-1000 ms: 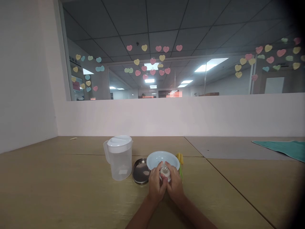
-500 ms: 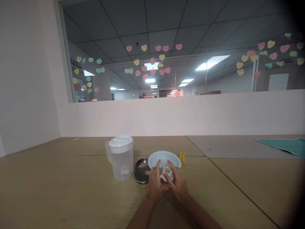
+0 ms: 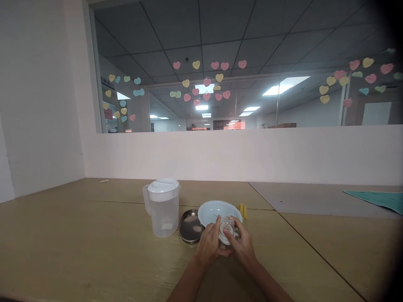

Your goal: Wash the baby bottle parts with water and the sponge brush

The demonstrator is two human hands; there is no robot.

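My left hand (image 3: 209, 242) and my right hand (image 3: 244, 245) meet just above the table, both closed around a small white and clear object (image 3: 226, 230), maybe a bottle cap with a teat. It sits between my fingertips, tilted toward me. Right behind it lies a pale blue bowl (image 3: 214, 209). A small round metal dish (image 3: 189, 225) is to the left of the bowl, and a clear plastic pitcher (image 3: 163, 207) with a white lid stands further left.
Something yellow (image 3: 242, 209) pokes out behind the bowl's right side. A teal cloth (image 3: 378, 199) lies at the far right of the wooden table (image 3: 78, 243). A low white wall (image 3: 252, 155) with a window above runs along the back.
The small object has tipped from upright to facing me, and my fingers have shifted round it. The camera has drifted slightly left, so everything sits a little further right.
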